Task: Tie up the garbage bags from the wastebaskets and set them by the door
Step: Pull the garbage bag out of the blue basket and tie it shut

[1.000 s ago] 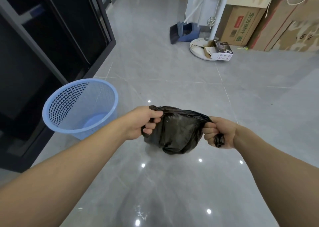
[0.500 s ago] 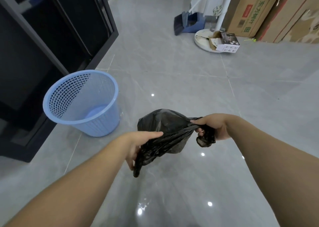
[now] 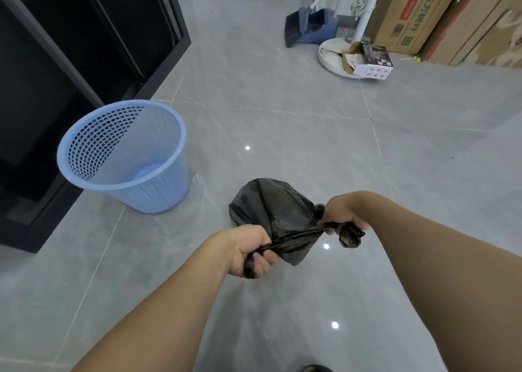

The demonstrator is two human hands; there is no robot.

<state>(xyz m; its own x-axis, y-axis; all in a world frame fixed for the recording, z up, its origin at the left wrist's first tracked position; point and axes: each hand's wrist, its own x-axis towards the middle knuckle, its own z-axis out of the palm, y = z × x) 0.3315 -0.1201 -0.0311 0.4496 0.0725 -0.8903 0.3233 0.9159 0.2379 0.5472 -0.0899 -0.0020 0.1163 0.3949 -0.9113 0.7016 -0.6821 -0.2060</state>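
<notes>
Two bare forearms, no sleeves in view, hands point(image 3: 250, 254) bare, no rings or watch

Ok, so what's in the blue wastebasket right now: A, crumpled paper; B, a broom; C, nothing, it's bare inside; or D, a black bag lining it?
C: the blue wastebasket shows only its bare mesh wall and bottom, while the black garbage bag is out of it, stretched between the left hand and the right hand.

Black garbage bag point(image 3: 271, 213) (ends pulled taut) beside empty blue wastebasket point(image 3: 124, 156).
</notes>
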